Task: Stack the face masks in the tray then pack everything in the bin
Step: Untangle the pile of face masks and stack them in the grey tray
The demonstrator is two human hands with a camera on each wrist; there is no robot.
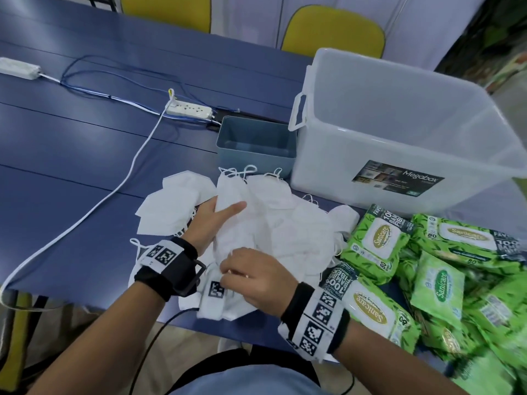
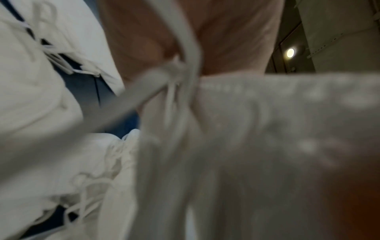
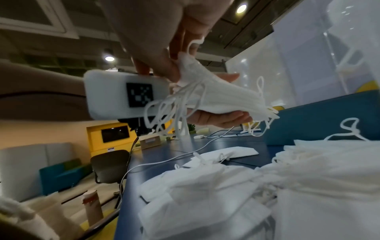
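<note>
While the face masks (image 1: 273, 223) lie heaped near the worktop's (image 1: 71, 155) front edge, the left hand (image 1: 211, 220) clasps a gathered bundle (image 3: 218, 95) and the right hand (image 1: 251, 277) pinches its end. Dangling ear loops (image 3: 172, 113) could snag loose masks and drag them off; the tray (image 1: 256, 146) sits empty behind.

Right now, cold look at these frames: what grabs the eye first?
The heap of white face masks at the near edge of the blue table, with both hands in it: the left hand holds a bundle of masks, the right hand pinches at its near end. Next, the bright green wipe packs piled to the right. Behind them stand the big clear bin and the small blue-grey tray, no masks showing in either.
</note>
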